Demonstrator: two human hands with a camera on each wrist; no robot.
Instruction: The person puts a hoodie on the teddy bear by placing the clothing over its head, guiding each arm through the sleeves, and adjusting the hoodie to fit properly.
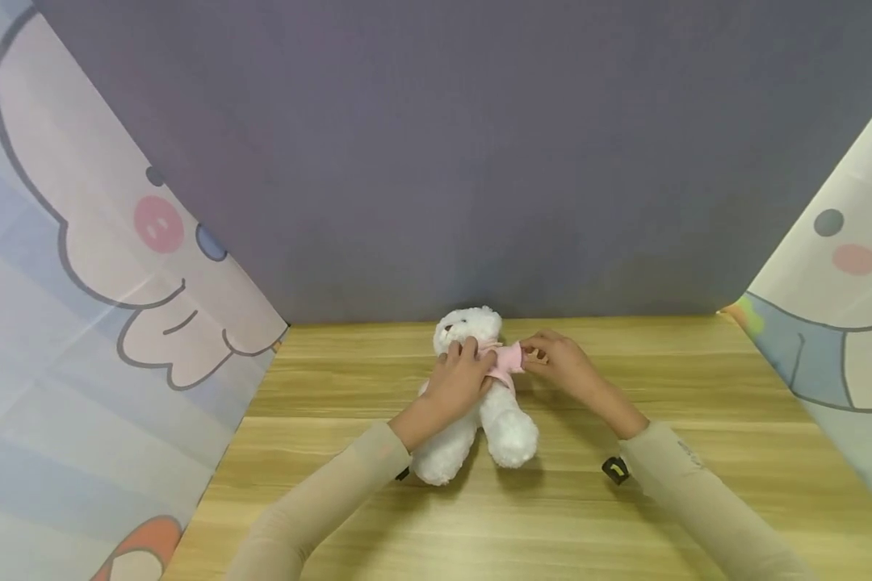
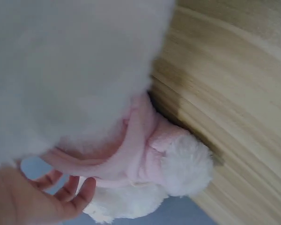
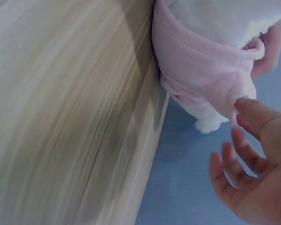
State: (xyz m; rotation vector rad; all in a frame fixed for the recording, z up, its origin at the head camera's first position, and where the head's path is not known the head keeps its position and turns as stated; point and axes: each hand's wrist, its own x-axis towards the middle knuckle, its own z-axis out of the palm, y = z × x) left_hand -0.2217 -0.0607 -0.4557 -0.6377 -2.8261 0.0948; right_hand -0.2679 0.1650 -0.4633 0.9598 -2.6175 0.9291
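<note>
A white plush teddy bear (image 1: pixel 510 440) lies on its back on the table, head away from me, in a pink shirt (image 1: pixel 507 360). My left hand (image 1: pixel 454 381) lies over the bear's chest and holds the shirt's front hem, its bent fingers (image 2: pixel 86 193) at the pink edge; the fur hides its thumb in the left wrist view. At the bear's side, my right hand (image 1: pixel 565 367) pinches the end of a pink sleeve between thumb (image 3: pixel 257 111) and index finger. The other fingers of that hand are spread loosely. The opposite sleeve (image 2: pixel 161 143) has a white paw sticking out.
The wood-grain table (image 1: pixel 320 500) ends at a grey panel (image 1: pixel 443 161) just behind the bear's head. Cartoon-printed cloths hang on the left (image 1: pixel 36 339) and right (image 1: pixel 850 323). A small black piece (image 1: pixel 614 470) shows beside the right sleeve cuff.
</note>
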